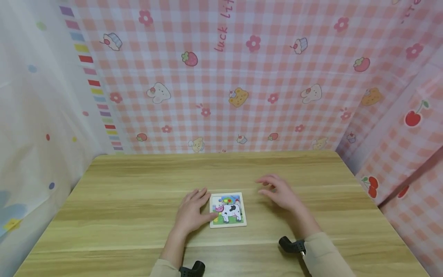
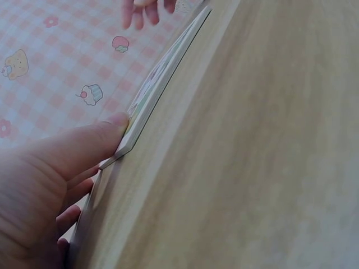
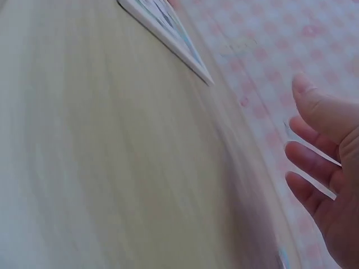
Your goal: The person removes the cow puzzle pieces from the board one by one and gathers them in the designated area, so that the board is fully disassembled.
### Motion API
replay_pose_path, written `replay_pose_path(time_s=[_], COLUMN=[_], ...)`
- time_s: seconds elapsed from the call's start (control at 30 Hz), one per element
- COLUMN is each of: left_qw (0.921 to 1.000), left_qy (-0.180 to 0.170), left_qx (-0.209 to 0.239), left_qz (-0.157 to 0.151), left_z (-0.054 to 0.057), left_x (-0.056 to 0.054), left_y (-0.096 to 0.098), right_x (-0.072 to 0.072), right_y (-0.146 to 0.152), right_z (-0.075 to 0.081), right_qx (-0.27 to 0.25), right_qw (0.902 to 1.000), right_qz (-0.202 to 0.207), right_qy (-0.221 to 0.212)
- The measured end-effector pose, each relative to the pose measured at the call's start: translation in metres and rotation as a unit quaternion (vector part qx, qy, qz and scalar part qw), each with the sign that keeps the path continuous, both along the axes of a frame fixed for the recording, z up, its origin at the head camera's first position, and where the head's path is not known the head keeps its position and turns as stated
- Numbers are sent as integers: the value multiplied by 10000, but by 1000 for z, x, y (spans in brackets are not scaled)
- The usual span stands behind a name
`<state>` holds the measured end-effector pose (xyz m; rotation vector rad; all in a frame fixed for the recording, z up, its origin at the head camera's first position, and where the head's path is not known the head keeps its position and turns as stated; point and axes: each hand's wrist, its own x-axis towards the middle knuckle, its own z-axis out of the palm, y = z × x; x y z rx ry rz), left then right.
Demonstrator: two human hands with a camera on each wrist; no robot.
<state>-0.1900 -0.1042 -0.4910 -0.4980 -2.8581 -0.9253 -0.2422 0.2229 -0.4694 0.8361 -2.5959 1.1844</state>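
A square cow puzzle [image 1: 232,212] in a pale wooden frame lies flat on the wooden table. Its picture has a black-and-white cow on green, with a pale patch at the upper left. My left hand [image 1: 192,212] rests at the frame's left side, the thumb [image 2: 104,137] extended onto the puzzle's face and the fingers lying along the left edge. To the right, my right hand [image 1: 278,191] hovers over the table, apart from the puzzle. Its fingers [image 3: 311,159] are loosely bent, the thumb is separate, and nothing is held.
The wood-grain table [image 1: 131,215] reaches back to a pink checked cloth [image 1: 214,77] hung behind it. A white dotted cloth [image 1: 31,115] hangs on the left, and a cherry-print cloth [image 1: 398,161] on the right. Black wrist cameras [image 1: 292,245] are worn on both wrists.
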Motion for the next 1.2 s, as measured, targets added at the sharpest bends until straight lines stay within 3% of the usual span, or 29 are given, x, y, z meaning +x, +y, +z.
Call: replay_pose_path(time_s=[0.4,0.67,1.2], left_qw=[10000,10000,10000], left_qy=[-42,27,1], left_qx=[32,9,36], left_qz=[34,-4,3], left_z=[1,-2,-2], left_x=[0,-2,-2], left_y=[1,0,1], right_x=[-3,-9,-15], right_y=[-63,-84,-97], right_z=[2,-5,-9], right_qx=[690,1219,1606], right_qw=[9931,9831,9760], right_qz=[814,1313,1291], right_qy=[-490,-382,-702])
